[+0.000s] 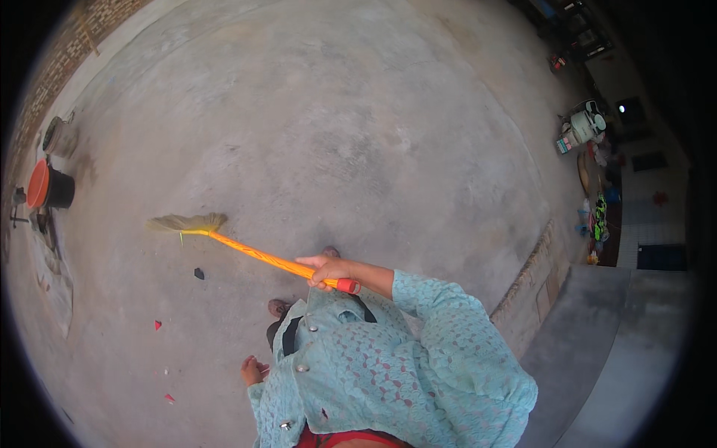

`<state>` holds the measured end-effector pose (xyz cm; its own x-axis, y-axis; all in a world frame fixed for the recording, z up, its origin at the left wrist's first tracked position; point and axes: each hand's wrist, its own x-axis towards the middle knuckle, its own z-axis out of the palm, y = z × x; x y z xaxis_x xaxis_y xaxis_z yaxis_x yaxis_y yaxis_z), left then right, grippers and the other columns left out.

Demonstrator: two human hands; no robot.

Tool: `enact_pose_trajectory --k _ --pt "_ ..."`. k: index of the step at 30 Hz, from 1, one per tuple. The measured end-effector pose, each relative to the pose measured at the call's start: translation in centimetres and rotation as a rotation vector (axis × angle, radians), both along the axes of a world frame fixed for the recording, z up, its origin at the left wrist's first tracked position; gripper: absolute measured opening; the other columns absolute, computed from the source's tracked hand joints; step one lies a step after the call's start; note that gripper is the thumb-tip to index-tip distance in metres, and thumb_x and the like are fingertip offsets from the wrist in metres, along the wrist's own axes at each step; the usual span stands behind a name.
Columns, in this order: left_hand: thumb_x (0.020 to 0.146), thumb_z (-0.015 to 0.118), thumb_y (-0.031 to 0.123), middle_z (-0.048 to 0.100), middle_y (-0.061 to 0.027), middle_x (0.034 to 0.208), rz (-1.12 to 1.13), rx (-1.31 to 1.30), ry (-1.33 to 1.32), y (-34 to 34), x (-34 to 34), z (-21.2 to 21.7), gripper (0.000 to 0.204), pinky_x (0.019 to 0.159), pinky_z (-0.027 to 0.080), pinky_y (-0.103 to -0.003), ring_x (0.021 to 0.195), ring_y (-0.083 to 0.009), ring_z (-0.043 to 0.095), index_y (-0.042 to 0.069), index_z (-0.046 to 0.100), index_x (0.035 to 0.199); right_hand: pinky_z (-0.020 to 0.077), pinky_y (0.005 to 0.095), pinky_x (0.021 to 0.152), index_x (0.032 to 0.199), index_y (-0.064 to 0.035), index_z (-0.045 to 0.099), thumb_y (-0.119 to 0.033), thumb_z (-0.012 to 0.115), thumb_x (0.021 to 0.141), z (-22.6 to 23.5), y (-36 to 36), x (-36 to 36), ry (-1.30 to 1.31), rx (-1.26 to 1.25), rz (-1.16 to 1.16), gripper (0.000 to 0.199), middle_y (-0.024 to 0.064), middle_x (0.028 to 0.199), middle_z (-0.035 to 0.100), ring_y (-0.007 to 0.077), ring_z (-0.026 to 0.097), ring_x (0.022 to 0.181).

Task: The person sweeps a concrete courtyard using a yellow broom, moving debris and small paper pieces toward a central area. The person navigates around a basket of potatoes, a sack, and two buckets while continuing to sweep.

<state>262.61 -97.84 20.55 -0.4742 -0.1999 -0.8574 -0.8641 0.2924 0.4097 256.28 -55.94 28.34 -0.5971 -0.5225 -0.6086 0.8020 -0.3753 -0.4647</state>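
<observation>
My right hand [326,270] is wrapped round the orange handle of a broom [258,254], close to its red end cap. The broom reaches out to the left, and its pale, fanned bristles [187,222] are at the grey concrete floor. Down by my left side hangs my left hand [254,370], its fingers loosely bent and apart, with nothing visible in it. A small dark lump [199,274] lies on the floor below the broom head. Nearer me are a red scrap [157,325] and another red scrap [169,398].
At the left edge stand an orange basin [38,184] and a black bucket [61,191], with a pale sheet [54,280] nearer me. On the right are a white container [583,125], assorted colourful items [600,218] and a raised step edge [523,269]. A brick wall [56,67] bounds the far left.
</observation>
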Motion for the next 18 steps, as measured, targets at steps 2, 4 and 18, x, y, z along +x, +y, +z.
enact_pose_trajectory --k 2,4,18 --pt "0.077 0.046 0.016 0.050 -0.0084 0.064 0.023 0.018 -0.012 0.4 0.5 -0.9 0.030 0.044 0.049 -0.035 0.052 -0.0212 0.056 0.003 0.049 0.104 0.0358 0.0210 0.042 0.135 -0.0112 0.009 0.002 0.048 0.072 3.0 3.1 0.1 0.049 0.142 -0.017 0.076 0.0027 0.072 0.046 0.0071 0.042 0.049" --pt "0.076 0.046 0.017 0.050 -0.0085 0.064 0.087 0.070 -0.015 0.5 1.3 -2.4 0.031 0.044 0.049 -0.036 0.052 -0.0216 0.056 0.003 0.049 0.104 0.0358 0.0214 0.041 0.135 -0.0097 0.010 0.001 0.050 0.071 3.2 5.7 0.6 0.090 0.264 -0.089 0.076 0.0023 0.071 0.046 0.0074 0.043 0.049" --pt "0.077 0.048 0.016 0.052 -0.0055 0.065 0.331 -0.047 -0.051 1.9 4.3 1.5 0.028 0.041 0.047 -0.031 0.051 -0.0187 0.058 0.005 0.050 0.103 0.0405 0.0226 0.040 0.112 -0.0122 0.024 0.004 0.045 0.073 -4.3 18.1 -6.3 -0.225 0.254 -0.435 0.048 0.0055 0.067 0.043 0.0095 0.045 0.049"
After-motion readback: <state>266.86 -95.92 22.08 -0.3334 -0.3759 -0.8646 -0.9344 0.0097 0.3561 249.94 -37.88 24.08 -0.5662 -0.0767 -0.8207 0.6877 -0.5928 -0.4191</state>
